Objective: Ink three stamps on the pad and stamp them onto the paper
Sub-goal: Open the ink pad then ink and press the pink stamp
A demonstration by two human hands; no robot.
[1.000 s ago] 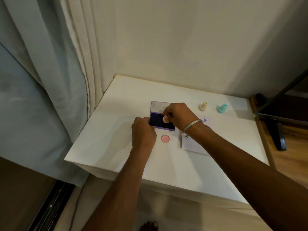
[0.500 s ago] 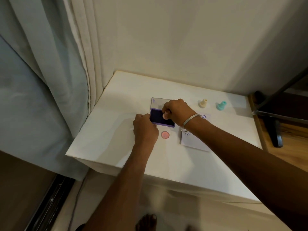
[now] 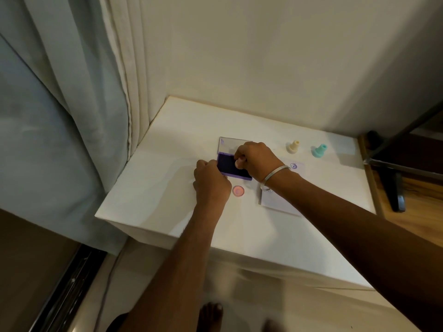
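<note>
Right hand (image 3: pixel 257 161) pinching what looks like a pink stamp (image 3: pixel 238 162) down onto the purple ink pad (image 3: pixel 233 167), left hand (image 3: pixel 211 182) gripping its near-left edge, paper (image 3: pixel 281 202) lying just right.

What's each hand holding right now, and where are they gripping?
The right hand pinches a small pink stamp near its top, pressing it onto the ink pad. The left hand grips the pad's left edge.
</note>
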